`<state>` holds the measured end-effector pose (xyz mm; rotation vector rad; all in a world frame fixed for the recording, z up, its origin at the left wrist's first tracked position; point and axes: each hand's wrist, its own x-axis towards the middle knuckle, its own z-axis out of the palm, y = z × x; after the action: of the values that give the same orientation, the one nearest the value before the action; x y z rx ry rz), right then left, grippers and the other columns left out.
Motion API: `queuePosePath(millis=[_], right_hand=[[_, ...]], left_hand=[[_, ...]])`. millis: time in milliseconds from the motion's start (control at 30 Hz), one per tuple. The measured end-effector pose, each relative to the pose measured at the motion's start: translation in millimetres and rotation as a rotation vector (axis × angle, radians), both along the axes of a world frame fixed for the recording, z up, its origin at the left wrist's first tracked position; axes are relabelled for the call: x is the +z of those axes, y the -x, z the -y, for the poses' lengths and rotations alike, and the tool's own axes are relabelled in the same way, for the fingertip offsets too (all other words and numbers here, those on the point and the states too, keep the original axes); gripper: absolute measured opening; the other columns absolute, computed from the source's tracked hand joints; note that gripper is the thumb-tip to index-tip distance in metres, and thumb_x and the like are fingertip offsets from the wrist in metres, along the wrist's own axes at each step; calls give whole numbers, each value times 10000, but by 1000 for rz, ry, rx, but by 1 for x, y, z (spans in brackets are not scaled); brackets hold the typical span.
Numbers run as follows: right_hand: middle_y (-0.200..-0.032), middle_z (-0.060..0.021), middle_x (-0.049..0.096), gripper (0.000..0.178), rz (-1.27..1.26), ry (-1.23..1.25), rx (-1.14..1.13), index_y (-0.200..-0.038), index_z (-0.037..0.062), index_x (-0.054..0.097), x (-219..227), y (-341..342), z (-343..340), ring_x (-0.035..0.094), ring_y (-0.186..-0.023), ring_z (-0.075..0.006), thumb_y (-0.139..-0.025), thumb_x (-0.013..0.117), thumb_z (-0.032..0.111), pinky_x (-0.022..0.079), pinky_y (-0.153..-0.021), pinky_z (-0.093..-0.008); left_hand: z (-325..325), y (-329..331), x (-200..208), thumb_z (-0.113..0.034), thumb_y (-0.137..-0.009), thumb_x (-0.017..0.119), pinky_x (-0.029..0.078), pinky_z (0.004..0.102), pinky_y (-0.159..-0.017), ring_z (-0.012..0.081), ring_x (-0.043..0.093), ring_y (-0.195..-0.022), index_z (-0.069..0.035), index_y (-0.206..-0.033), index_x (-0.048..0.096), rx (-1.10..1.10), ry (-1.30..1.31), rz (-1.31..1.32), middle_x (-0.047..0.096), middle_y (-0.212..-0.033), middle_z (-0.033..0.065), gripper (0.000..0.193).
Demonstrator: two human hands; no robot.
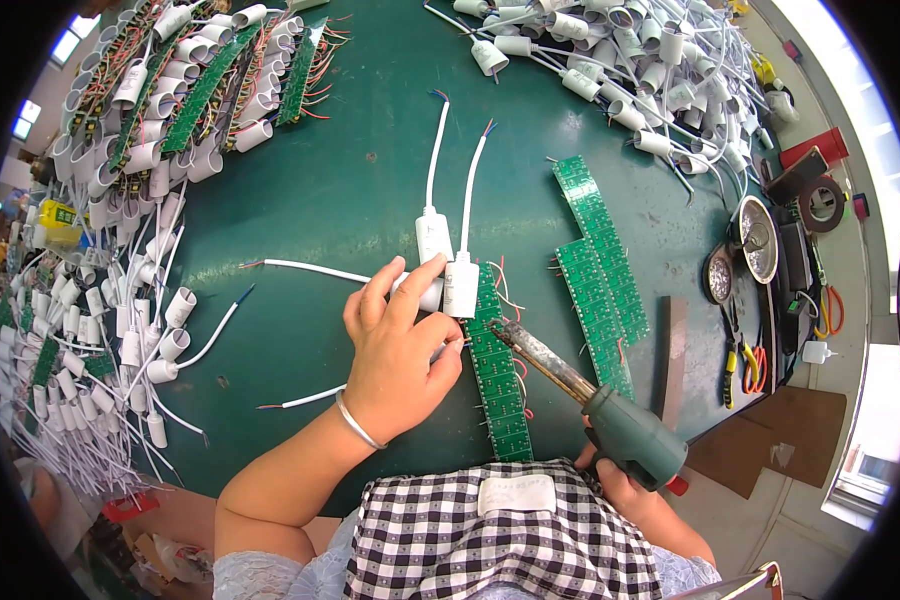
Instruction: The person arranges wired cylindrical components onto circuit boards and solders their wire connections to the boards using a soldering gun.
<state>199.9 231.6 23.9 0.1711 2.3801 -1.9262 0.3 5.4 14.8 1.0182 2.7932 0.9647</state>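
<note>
Head view: green board lies beside left fingers.

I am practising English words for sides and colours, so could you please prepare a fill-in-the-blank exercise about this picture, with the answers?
1. The hand gripping the soldering gun is the person's ____ one.
2. The bracelet at the wrist of the left hand is ____ in colour.
3. The tabletop is ____.
4. The apron has black and ____ checks.

Missing words: right; silver; green; white.

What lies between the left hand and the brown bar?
The head view shows a green board, the soldering gun's barrel and two more green boards there.
</note>
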Motion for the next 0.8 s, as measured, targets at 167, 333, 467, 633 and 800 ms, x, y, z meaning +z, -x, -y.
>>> queuePosePath(millis=[167, 333, 467, 633, 800], right_hand=[[-1034, -122, 581, 363, 24, 53, -73, -1150, -27, 515, 7, 9, 8, 622, -716, -191, -836, 592, 138, 505, -665, -317], [-899, -108, 648, 257, 73, -43, -111, -1012, -6, 625, 8, 8, 8, 647, -764, -225, -763, 650, 50, 508, -701, -344], [-969, -126, 649, 282, 173, -62, -154, -1019, -2, 631, 9, 7, 9, 631, -875, -275, -741, 660, 33, 486, -790, -364], [-985, -130, 649, 298, 210, -39, -164, -1025, -2, 630, 9, 5, 9, 626, -904, -283, -731, 664, 29, 482, -809, -363], [-939, -138, 648, 256, 217, -175, -55, -1020, -4, 627, 12, 6, 7, 629, -895, -277, -776, 630, 72, 491, -761, -347]], left_hand=[[-4, 0, 0, -101, -695, 660, 199, 504, -1024, 397, 308, -1268, -90, -726, 610, 12, 20, -13, 416, -1385, 92, 60], [-4, 1, -1, -101, -687, 660, 204, 505, -1019, 396, 314, -1261, -85, -725, 611, 18, 22, -31, 420, -1381, 86, 64], [-5, 1, 0, -99, -675, 661, 210, 505, -1012, 392, 318, -1257, -87, -715, 610, 19, 35, -42, 422, -1379, 78, 65], [-5, 1, -1, -99, -668, 659, 214, 508, -1005, 389, 321, -1253, -92, -707, 609, 18, 42, -57, 419, -1379, 71, 64], [-6, 0, -1, -105, -672, 660, 215, 513, -998, 386, 317, -1255, -94, -705, 608, 11, 51, -62, 415, -1382, 66, 62]])
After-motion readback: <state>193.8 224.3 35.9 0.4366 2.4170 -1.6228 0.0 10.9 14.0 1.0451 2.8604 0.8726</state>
